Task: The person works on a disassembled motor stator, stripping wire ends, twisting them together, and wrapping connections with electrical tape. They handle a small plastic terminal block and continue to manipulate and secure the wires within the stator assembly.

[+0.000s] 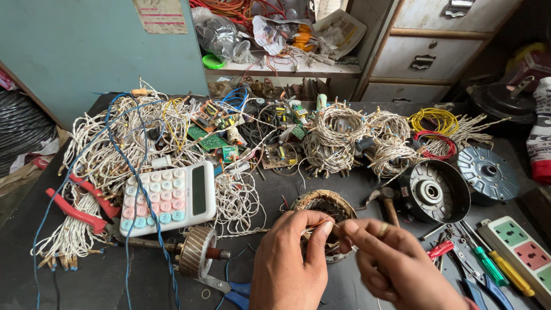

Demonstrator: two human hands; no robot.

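Workbench (34,252): dark, crowded with white wire bundles (103,161).
Calculator (169,198): left of centre, apart from both hands.
Stator winding (321,208): on the bench, directly behind the fingertips.
Left hand (290,261): pinched narrow on a thin wire (317,224).
Right hand (390,264): pinched on the same lead.
Risk: likely snapped or nicked lead if pulled hard; possibly snagged on nearby loose strands.
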